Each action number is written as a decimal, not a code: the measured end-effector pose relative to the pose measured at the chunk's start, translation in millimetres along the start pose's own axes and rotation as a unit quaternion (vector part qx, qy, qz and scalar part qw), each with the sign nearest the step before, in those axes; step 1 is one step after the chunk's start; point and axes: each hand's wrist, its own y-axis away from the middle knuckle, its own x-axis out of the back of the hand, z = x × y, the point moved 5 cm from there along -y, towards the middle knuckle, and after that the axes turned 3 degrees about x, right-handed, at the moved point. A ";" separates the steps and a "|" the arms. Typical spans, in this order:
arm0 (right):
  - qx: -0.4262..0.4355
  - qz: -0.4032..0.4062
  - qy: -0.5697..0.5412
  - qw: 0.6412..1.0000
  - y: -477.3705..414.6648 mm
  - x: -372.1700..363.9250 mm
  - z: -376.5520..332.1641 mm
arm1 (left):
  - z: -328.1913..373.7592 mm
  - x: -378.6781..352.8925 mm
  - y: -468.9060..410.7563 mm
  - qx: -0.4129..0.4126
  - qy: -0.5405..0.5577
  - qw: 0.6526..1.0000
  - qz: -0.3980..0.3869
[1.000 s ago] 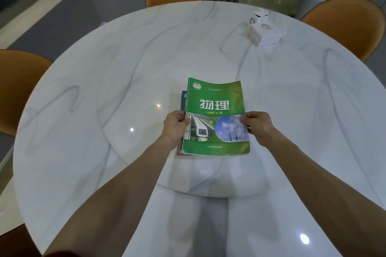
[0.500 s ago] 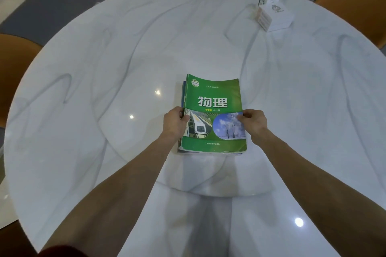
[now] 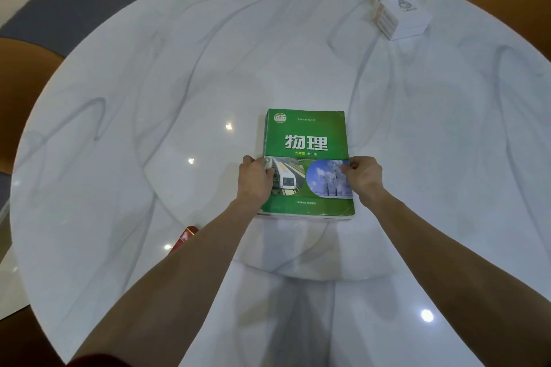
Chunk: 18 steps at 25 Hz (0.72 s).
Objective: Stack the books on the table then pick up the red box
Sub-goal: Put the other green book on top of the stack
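We grip the green book (image 3: 307, 158) atop the stack mid-bench with both hands, left (image 3: 253, 180) and right (image 3: 362, 177); next, the red box (image 3: 186, 237) near the left edge.

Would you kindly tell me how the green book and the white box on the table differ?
The green book lies flat near the table's middle; the white box sits at the far right edge. The book is held at its sides by the left hand and right hand; the box is untouched. The book tops a stack; the box looks thicker. Both rest on the table.
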 end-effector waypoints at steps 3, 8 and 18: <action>-0.009 -0.003 -0.001 1.000 -1.2 -0.8 -0.1 | -2.9 -3.7 -0.5 0.027 0.013 0.999 -0.009; -0.014 -0.001 -0.007 1.000 -2.0 -2.1 1.1 | -6.8 -5.7 -0.3 0.037 0.012 0.999 -0.014; 0.041 0.001 0.231 0.972 18.1 7.9 -17.9 | -3.9 18.0 8.2 -0.028 -0.082 0.996 -0.004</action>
